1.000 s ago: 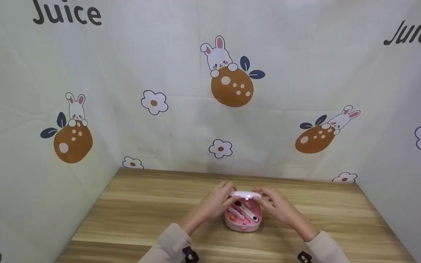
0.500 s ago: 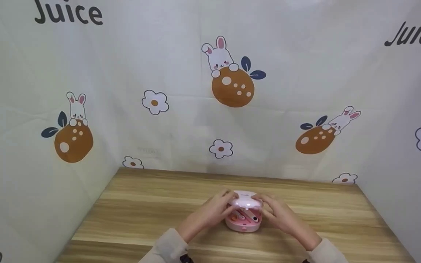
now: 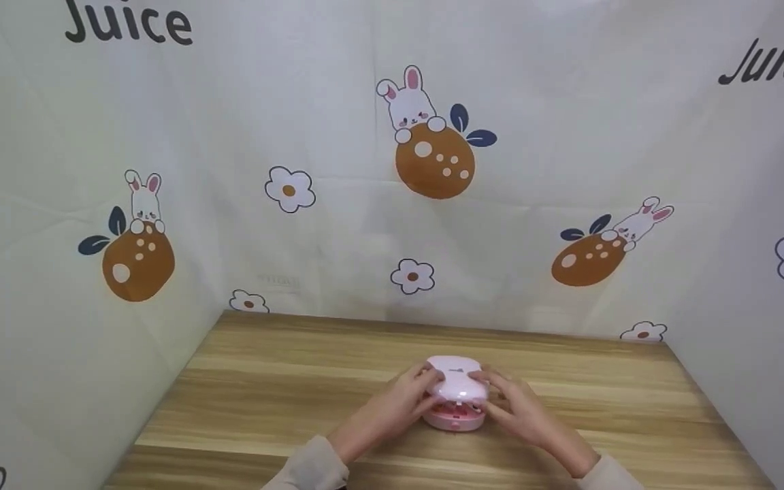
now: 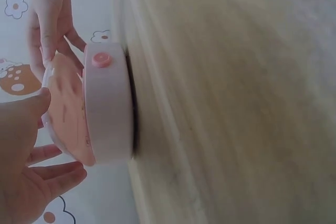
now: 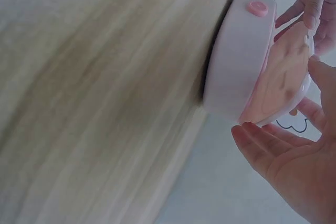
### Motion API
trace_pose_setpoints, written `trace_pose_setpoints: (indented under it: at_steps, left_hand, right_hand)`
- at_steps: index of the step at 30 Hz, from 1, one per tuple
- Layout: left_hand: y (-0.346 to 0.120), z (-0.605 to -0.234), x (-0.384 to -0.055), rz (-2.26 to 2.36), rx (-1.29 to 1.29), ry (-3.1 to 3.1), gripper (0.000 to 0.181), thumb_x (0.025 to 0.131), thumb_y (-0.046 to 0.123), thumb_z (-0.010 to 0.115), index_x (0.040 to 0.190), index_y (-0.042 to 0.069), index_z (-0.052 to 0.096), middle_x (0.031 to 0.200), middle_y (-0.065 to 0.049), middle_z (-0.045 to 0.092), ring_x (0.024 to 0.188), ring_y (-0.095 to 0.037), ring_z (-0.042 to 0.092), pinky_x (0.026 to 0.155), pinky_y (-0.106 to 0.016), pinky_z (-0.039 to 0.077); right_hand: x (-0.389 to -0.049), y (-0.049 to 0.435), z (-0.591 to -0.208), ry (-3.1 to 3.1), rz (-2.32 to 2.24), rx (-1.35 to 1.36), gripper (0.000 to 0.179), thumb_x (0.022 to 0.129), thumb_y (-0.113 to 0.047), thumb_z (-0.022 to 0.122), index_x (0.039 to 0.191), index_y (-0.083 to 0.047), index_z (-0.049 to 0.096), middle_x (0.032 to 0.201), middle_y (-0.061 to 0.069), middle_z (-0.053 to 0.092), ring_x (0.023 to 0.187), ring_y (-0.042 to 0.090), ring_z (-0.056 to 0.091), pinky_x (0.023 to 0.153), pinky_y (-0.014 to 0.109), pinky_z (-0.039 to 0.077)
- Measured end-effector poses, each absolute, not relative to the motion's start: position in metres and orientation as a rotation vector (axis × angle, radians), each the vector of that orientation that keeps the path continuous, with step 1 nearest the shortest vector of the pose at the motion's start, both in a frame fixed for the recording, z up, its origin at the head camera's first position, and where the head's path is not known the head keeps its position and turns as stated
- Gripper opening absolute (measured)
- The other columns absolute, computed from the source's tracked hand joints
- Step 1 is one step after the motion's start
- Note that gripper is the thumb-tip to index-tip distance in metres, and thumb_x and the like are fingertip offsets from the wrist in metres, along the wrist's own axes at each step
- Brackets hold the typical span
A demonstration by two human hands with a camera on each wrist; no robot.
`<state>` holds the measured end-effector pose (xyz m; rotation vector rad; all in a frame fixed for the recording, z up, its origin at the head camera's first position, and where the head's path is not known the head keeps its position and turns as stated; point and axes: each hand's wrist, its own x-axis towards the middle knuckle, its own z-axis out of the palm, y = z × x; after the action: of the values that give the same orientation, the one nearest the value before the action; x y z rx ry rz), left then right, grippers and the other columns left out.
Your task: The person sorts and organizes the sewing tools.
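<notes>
A small pink case (image 3: 455, 423) sits on the wooden table, its glossy pale-pink lid (image 3: 459, 386) tilted part-way down over the base. Bits of the contents show through the front gap, too small to make out. My left hand (image 3: 404, 397) holds the lid's left side, thumb at the front edge and fingers on top and side. On the opposite side, my right hand (image 3: 520, 408) grips the lid in the same way. A round pink button (image 4: 102, 59) stands out on the base's front wall in the left wrist view. The lid's peach-coloured inside (image 5: 283, 72) shows in the right wrist view.
Wood-grain table (image 3: 283, 381) surrounds the case on every side. White cloth walls (image 3: 337, 231) printed with rabbits, oranges and flowers close off the back, left and right.
Both hands have swung the lid forward and down from nearly upright, hiding most of the white tools inside. The base has stayed where it was.
</notes>
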<state>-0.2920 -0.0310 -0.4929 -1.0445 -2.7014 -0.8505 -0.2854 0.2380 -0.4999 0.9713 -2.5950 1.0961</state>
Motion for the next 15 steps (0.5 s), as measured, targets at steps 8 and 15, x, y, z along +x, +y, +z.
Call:
trace_pose_setpoints:
  at_steps: [8,15]
  left_hand:
    - [-0.032,-0.502,-0.286,-0.852,-0.973,-2.712,0.045,0.104,0.034,0.067,0.14,0.009,0.061,0.152,-0.028,0.053,0.136,-0.044,0.058,0.11,-0.052,0.054]
    - [-0.031,-0.505,-0.284,-0.866,-0.99,-2.679,0.049,0.101,0.027,0.071,0.142,0.001,0.061,0.148,-0.033,0.053,0.128,-0.041,0.064,0.105,-0.044,0.058]
  right_hand:
    - [-0.276,0.236,-0.506,-2.62,1.02,0.897,0.042,0.1,-0.023,0.072,0.136,-0.003,0.064,0.146,0.039,0.053,0.129,0.059,0.055,0.1,0.066,0.054]
    - [-0.272,0.233,-0.51,-2.565,0.904,0.863,0.046,0.095,-0.024,0.078,0.134,-0.002,0.066,0.141,0.035,0.059,0.129,0.056,0.058,0.104,0.073,0.047]
